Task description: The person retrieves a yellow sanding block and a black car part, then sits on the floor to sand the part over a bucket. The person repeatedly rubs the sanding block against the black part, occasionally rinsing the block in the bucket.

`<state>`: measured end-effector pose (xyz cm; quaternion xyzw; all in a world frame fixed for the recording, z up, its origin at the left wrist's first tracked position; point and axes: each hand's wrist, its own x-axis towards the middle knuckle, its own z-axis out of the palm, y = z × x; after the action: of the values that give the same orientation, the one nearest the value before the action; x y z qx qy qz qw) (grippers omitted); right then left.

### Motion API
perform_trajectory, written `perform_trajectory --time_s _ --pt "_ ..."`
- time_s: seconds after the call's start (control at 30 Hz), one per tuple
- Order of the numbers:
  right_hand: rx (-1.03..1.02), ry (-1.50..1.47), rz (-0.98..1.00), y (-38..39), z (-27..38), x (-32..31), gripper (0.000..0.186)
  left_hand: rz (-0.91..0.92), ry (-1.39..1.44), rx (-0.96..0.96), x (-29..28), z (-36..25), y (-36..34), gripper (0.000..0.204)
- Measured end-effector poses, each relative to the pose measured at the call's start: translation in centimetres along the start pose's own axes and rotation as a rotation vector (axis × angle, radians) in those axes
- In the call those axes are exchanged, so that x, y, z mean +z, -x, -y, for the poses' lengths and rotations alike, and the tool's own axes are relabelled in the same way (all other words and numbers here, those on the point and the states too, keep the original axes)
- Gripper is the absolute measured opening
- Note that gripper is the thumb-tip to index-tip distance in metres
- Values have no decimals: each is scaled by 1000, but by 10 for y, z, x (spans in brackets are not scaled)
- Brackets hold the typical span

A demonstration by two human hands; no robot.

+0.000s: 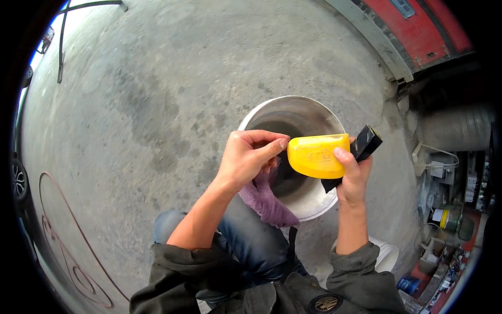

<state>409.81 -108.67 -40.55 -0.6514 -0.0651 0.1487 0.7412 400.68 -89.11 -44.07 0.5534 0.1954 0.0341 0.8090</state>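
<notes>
My right hand (354, 170) is closed round a yellow rounded plastic piece (316, 163), its thumb pressed on the front face. A black bar-shaped object (367, 142) sticks out behind the same hand, and a black pointed end shows below the yellow piece. At the piece's left end, my left hand (250, 156) has thumb and forefinger pinched together; whether anything is between them is too small to tell. A purple cloth (269, 204) hangs over the rim of a white bucket (308, 213) below my hands, its upper end close under my left fingers.
Stained concrete floor (141, 104) surrounds the bucket. A thin reddish hose (78, 230) lies coiled at left, near a car wheel (20, 180). On the right are shelves of tools and containers (444, 220), a second white bucket (386, 255) and a red cabinet (408, 31).
</notes>
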Motion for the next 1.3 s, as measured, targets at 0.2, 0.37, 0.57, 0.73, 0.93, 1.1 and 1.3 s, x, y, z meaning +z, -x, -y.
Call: perform_trajectory --time_s 0.2,0.37,0.57,0.73,0.93,1.1,1.3 --pt "-101 106 -17 2 0 -2 25 -12 102 -17 5 -2 2 21" --pt "-219 291 0 6 2 -1 26 13 135 -32 7 -4 4 24" --pt "-267 398 57 15 4 11 26 -19 53 -67 10 6 2 23" --pt "-205 289 -12 13 -4 11 26 -49 73 33 10 14 0 21" --pt "-142 202 -14 6 -4 5 28 -17 174 -41 5 7 0 19" --pt "-112 129 -48 3 -6 -2 29 -67 209 -7 8 10 -3 18" --pt "-114 64 -95 4 -1 -4 30 -39 267 -60 6 10 -2 18"
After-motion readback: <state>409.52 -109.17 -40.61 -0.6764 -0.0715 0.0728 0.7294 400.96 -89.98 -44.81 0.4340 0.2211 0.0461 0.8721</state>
